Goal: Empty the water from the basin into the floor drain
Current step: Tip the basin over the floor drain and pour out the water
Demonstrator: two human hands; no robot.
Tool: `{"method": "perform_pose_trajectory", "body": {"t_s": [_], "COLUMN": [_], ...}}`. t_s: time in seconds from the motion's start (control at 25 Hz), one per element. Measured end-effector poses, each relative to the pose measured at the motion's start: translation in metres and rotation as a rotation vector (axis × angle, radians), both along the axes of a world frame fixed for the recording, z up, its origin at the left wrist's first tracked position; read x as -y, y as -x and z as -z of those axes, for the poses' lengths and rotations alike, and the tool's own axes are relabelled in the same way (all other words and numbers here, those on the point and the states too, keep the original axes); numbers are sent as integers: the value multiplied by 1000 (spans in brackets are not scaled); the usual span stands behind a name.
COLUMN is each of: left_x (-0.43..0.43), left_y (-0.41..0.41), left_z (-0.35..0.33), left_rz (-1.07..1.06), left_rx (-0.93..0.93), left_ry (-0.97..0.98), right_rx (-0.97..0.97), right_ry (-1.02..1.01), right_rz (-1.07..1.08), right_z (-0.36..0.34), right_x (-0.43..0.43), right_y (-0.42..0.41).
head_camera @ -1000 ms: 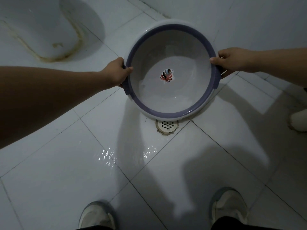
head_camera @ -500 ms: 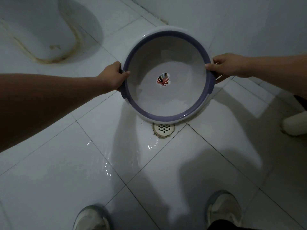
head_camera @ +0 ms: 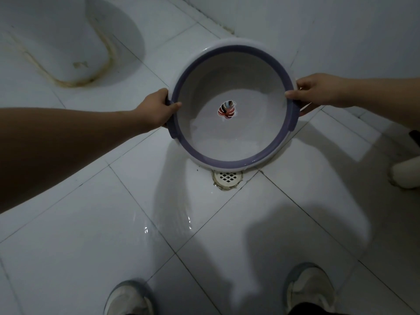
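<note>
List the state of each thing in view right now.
Round white plastic basin with purple rim: held up, tilted toward the person, little water left.
Round white floor drain grate: uncovered, wet tiles around.
Left hand: grip on basin rim.
Right hand: grip on basin rim.

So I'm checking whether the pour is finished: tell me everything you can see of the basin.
The basin is round, white plastic by its look, with a purple rim band and a leaf sticker at its centre. It is held tilted toward the camera, its low edge just over the floor drain. The left hand and right hand grip opposite sides. Only a shallow wet film shows inside.
</note>
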State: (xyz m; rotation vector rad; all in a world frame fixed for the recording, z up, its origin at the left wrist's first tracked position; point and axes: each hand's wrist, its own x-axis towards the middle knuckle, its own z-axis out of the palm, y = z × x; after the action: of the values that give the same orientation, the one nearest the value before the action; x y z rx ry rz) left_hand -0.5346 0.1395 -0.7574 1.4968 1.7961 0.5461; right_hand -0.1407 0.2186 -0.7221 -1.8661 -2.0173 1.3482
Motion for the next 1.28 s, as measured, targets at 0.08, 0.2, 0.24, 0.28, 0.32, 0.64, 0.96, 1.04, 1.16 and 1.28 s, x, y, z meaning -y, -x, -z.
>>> {"method": "perform_pose_trajectory", "body": {"t_s": [0.08,0.2,0.24,0.28,0.32,0.64,0.96,1.04,1.16,1.28], "left_x": [2,5,5,5,5,0,3,4,5,8], "left_y": [0,0,0,1,1,12,10,11,11,12], "left_z": [0,-2,-2,-2,-2,-2,4,4,6,9], "left_rz": [4,20,26,30,35,65,80,73,50,56], "left_rx": [4,16,19,24,29,140,159,181,201,210], "left_ry": [1,-8,-10,-10,-8,249,422,447,455,443], "right_rx": [2,14,19,24,30,107,195,189,168,173], "right_ry": [2,23,29,33,33,47,133,143,160,199], "right_rz": [-7,-34,-47,-56,-64,-140,-121,-87,-52,-45], "right_z": [-1,-4,-5,-6,-8,-19,-6,-2,-1,1], "right_x": [1,0,0,-1,-1,-7,-6,-5,-6,-4], "right_y": [0,-1,-1,-1,-1,9,19,21,23,24]}}
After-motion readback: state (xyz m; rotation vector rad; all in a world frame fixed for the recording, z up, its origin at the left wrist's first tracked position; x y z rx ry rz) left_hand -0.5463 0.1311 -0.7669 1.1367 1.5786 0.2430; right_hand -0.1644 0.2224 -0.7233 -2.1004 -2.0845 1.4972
